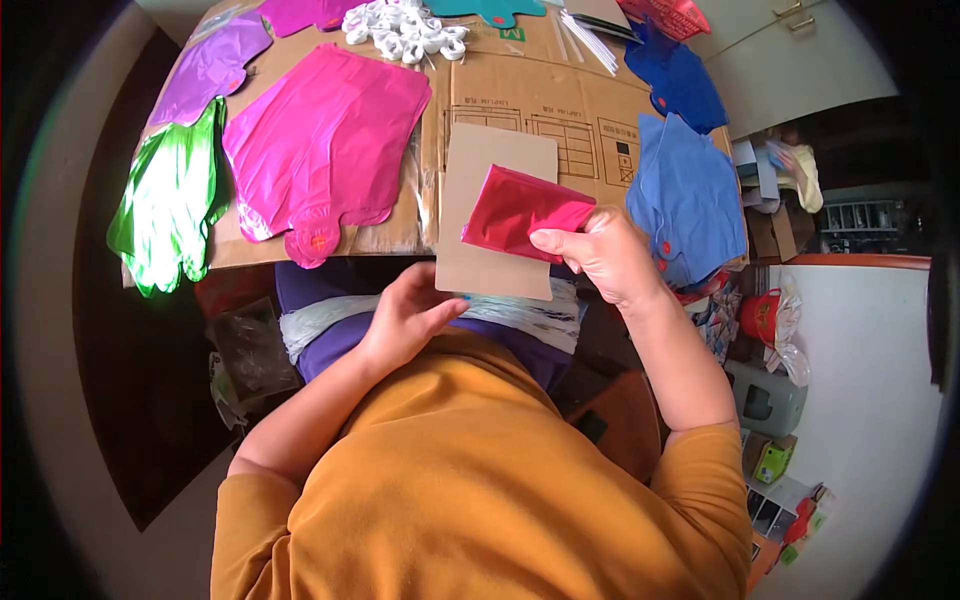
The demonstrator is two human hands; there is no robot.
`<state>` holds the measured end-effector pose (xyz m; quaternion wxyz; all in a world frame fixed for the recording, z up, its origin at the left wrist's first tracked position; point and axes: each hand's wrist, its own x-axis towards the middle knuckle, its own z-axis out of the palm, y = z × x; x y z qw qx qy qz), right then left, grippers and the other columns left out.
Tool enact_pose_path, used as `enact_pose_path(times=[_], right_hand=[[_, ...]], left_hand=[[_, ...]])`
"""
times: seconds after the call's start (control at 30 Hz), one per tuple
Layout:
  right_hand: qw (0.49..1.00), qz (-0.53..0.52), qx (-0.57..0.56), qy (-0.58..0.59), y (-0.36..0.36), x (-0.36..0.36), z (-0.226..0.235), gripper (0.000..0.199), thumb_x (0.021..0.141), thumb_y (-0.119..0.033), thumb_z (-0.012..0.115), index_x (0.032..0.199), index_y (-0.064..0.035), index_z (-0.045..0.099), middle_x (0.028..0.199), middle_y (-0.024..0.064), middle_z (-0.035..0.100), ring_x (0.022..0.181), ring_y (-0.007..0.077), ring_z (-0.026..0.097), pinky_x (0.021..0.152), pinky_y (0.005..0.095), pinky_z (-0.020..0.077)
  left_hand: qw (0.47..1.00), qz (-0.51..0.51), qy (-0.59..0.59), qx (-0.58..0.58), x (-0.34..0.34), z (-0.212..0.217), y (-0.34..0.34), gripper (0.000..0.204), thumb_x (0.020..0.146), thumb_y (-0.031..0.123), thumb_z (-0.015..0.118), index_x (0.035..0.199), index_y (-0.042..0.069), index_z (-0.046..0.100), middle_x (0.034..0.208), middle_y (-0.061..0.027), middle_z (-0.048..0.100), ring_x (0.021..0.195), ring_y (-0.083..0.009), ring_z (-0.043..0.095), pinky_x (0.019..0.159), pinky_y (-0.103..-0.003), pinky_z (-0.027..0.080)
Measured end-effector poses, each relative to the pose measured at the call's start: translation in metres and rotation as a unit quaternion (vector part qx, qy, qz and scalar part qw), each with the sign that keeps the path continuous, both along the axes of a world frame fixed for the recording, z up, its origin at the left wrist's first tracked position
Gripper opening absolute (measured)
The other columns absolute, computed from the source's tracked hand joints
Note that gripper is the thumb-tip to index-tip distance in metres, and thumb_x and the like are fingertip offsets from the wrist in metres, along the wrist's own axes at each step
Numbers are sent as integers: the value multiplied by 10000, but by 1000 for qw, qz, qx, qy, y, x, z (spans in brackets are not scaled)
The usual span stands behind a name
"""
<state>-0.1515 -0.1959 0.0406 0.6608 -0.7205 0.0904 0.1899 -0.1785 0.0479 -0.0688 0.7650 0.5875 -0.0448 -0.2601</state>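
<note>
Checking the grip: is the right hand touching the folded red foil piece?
Touching. The head view shows the right hand with its fingers pinching the red foil piece at its right edge.

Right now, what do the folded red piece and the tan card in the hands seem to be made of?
The folded red piece, pinched by the right hand, looks like thin metallic foil film: glossy, with bright highlights and fine creases. The tan card, held at its lower edge by the left hand, seems to be plain cardboard: flat, matte, stiff and unprinted.
</note>
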Motion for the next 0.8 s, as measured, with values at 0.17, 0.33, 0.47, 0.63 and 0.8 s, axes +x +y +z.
enact_pose_path(times=[0.17,0.33,0.47,0.63,0.8], right_hand=[[999,33,-27,16,9,-3,-13,92,818,-83,715,882,-17,719,717,-19,636,574,44,492,519,218,404],[999,16,-36,16,13,-6,-19,73,811,-96,716,833,-26,718,643,-34,600,516,34,447,467,216,359],[997,22,-63,29,14,-6,-16,84,799,-109,723,811,-26,712,624,-33,583,510,32,447,458,223,358],[989,43,-137,36,10,-5,-20,114,782,-135,734,800,-27,701,612,-24,580,510,40,467,467,235,386],[969,61,-208,-118,2,7,-18,352,750,-184,783,1032,-32,636,868,41,679,722,120,613,649,269,494]], left_hand=[[988,-60,55,-133,14,5,-23,244,874,63,677,1109,11,638,1036,-51,669,959,-114,596,875,-281,479],[981,-40,95,-165,13,3,-30,228,877,102,684,1087,17,660,1003,-53,684,911,-113,614,848,-283,486],[971,14,167,-172,9,7,-37,170,887,130,678,1019,23,675,936,-58,693,857,-118,639,792,-264,509],[966,89,191,-150,7,17,-51,106,891,124,666,959,42,659,872,-51,683,795,-134,647,769,-282,529],[977,115,150,-100,9,22,-58,87,893,111,656,928,31,652,841,-31,671,736,-102,624,718,-249,515]])
